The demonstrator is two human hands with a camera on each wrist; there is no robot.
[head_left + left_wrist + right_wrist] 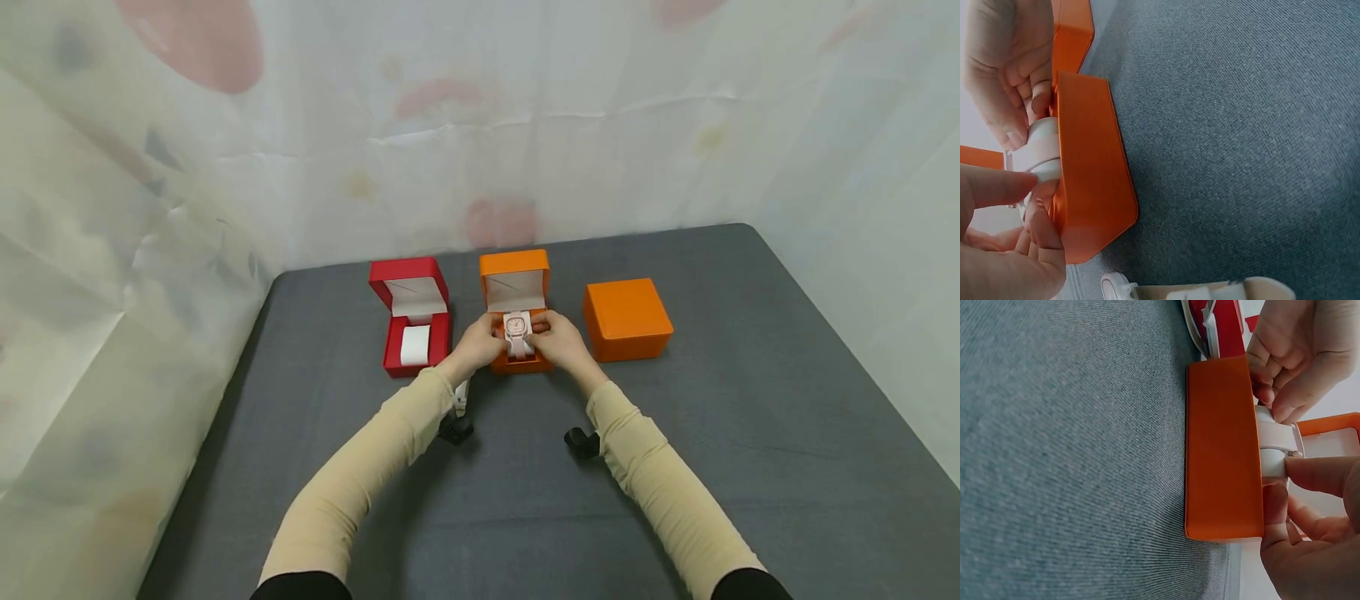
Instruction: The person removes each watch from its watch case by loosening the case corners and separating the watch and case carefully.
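Note:
A pink-faced watch (516,326) wrapped round a white cushion (1038,147) sits in the mouth of an open orange box (517,364), whose lid stands upright behind it. My left hand (491,333) pinches the cushion from the left and my right hand (543,333) pinches it from the right. The left wrist view shows my left hand's fingers (1004,187) on the cushion above the orange box wall (1091,169). In the right wrist view, my right thumb and fingers (1316,475) hold the watch band (1272,447) at the box rim (1222,450).
An open red box (408,333) with a white cushion inside stands just left of the orange box. A closed orange box (626,318) sits to the right. All rest on a dark grey table (750,417), with a draped white sheet behind and at both sides.

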